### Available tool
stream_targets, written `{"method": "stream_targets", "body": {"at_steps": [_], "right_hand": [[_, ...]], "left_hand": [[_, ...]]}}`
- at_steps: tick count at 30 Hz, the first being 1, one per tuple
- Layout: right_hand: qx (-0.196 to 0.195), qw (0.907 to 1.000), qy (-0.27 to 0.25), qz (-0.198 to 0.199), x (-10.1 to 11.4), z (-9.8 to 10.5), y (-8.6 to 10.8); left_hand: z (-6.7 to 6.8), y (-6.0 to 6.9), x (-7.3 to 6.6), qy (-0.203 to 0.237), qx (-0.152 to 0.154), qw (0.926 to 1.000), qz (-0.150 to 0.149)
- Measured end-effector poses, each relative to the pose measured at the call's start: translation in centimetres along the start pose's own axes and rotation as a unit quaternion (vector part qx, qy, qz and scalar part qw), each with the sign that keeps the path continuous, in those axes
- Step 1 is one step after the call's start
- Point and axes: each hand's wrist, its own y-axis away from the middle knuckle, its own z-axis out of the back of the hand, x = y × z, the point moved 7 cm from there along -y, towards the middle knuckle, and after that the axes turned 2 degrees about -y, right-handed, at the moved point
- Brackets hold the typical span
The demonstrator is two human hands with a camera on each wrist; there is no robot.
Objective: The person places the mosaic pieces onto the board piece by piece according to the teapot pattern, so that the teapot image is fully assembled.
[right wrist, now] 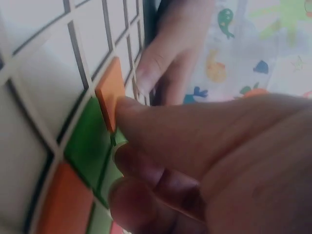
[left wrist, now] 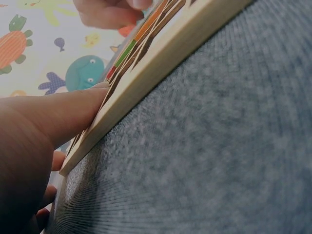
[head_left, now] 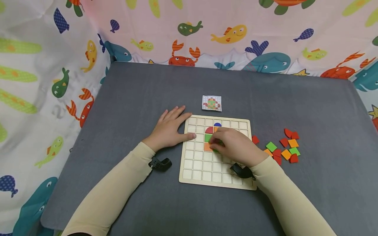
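Observation:
A wooden grid board [head_left: 195, 164] lies on the table. Spread over its left edge, the left hand [head_left: 169, 131] rests with straight fingers, its thumb [left wrist: 73, 109] on the board. Near the board's middle, the right hand [head_left: 236, 146] has curled fingers and pinches an orange square tile [right wrist: 112, 92], which sits tilted and slightly raised at its cell. Beside that tile lie a green tile [right wrist: 87, 141] and another orange tile [right wrist: 66, 200]. Higher up are a green tile [head_left: 208, 137], a red curved piece [head_left: 209, 130] and a blue half circle [head_left: 217, 124]. The right hand hides other cells.
A small pattern card [head_left: 211, 103] lies beyond the board. Several loose red, orange and green tiles [head_left: 293, 143] are scattered right of it, some near the right sleeve. Behind the grey table [head_left: 141, 88] hangs a curtain [head_left: 159, 29] printed with sea animals.

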Motion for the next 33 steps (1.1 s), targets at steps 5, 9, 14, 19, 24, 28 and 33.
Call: {"method": "stream_targets", "body": {"at_steps": [5, 9, 14, 19, 24, 28, 33], "right_hand": [[-0.011, 0.9995, 0.01, -0.028, -1.4, 1.4, 1.3], [-0.008, 0.9976, 0.014, -0.067, -3.0, 2.7, 2.8], [-0.007, 0.9933, 0.02, -0.114, -4.8, 3.9, 5.0], [-0.024, 0.9924, 0.029, -0.117, -6.4, 5.2, 6.7], [-0.017, 0.9887, 0.019, -0.147, -8.1, 5.9, 8.4], [-0.012, 0.9859, 0.036, -0.163, -9.1, 6.0, 9.6], [-0.011, 0.9842, 0.056, -0.168, -9.8, 6.2, 10.2]], "left_hand": [[0.1, 0.1, 0.0, 0.002, -0.003, 1.0, 0.0], [0.1, 0.1, -0.1, 0.001, 0.001, 1.0, 0.002], [-0.2, 0.0, -0.3, 0.0, 0.011, 0.9999, 0.005], [0.0, 0.0, -0.1, 0.002, 0.0, 1.0, 0.004], [0.2, 0.2, 0.0, 0.003, -0.004, 1.0, 0.003], [0.1, 0.2, 0.0, 0.001, 0.0, 1.0, 0.005], [0.0, 0.1, 0.0, 0.001, -0.002, 1.0, 0.002]]}}
